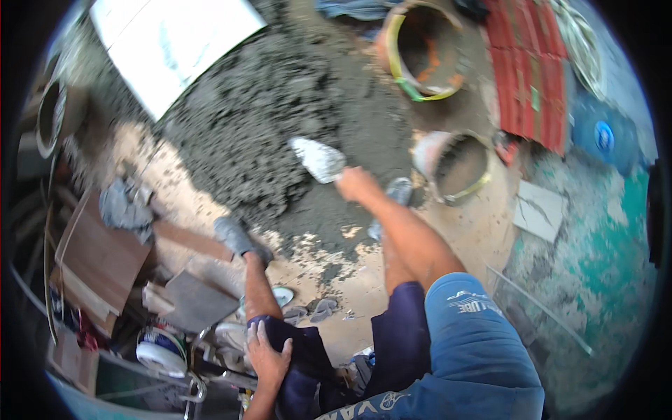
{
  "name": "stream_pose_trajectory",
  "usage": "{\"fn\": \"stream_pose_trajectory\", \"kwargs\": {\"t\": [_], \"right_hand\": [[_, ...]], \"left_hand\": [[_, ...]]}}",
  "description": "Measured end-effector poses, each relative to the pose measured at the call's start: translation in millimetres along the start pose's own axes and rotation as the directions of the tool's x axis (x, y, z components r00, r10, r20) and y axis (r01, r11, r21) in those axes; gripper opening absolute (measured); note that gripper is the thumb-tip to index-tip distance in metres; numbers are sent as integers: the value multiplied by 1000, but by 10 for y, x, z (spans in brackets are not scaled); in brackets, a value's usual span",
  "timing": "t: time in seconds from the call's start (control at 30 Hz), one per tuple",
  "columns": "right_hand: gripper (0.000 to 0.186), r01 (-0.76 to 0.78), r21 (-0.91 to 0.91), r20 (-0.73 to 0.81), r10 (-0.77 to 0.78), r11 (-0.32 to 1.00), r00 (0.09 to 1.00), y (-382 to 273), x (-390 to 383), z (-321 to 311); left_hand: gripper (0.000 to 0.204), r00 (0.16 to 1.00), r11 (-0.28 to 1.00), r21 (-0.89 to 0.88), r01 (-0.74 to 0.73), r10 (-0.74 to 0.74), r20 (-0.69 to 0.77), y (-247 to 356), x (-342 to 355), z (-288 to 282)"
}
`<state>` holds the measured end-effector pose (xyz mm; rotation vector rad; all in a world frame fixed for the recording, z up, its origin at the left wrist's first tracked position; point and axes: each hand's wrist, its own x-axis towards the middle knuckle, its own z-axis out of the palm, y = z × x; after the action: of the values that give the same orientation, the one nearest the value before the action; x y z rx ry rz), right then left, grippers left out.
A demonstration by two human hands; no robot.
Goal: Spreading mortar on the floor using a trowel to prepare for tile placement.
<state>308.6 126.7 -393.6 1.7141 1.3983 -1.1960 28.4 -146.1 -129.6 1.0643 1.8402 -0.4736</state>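
Note:
My right hand (355, 185) is closed around the handle of a trowel, which the hand mostly hides. The pale, pointed trowel blade (316, 159) lies over the near part of a big heap of wet grey mortar (259, 119); whether it touches the mortar I cannot tell. My left hand (269, 355) rests on my left thigh, on the dark shorts, fingers stretched and holding nothing. My feet in grey footwear stand at the near edge of the mortar, one on each side.
Two buckets, one larger (395, 52) and one smaller (430, 157), stand right of the mortar. Beyond them are stacked red tiles (528, 66) and a blue water jug (605, 136). A white board (175, 49) lies far left. Brown boards (101, 252) and a rag (126, 206) lie left.

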Motion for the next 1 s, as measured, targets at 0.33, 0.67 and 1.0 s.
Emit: {"fn": "stream_pose_trajectory", "kwargs": {"t": [0.33,0.67,1.0], "right_hand": [[51,-23,520,-253,180,854,951,2676,-2745,-504],[31,-74,-438,-232,-33,896,972,4071,-1284,-2080],[42,-204,-203,-420,103,958,901,3706,-339,-155]], "left_hand": [[87,611,584,-182,-791,739,-283,3284,1133,823],[85,860,746,-429,-509,429,-275,5053,2822,1701],[33,829,189,-945,266,456,324,5259,3298,1975]]}}
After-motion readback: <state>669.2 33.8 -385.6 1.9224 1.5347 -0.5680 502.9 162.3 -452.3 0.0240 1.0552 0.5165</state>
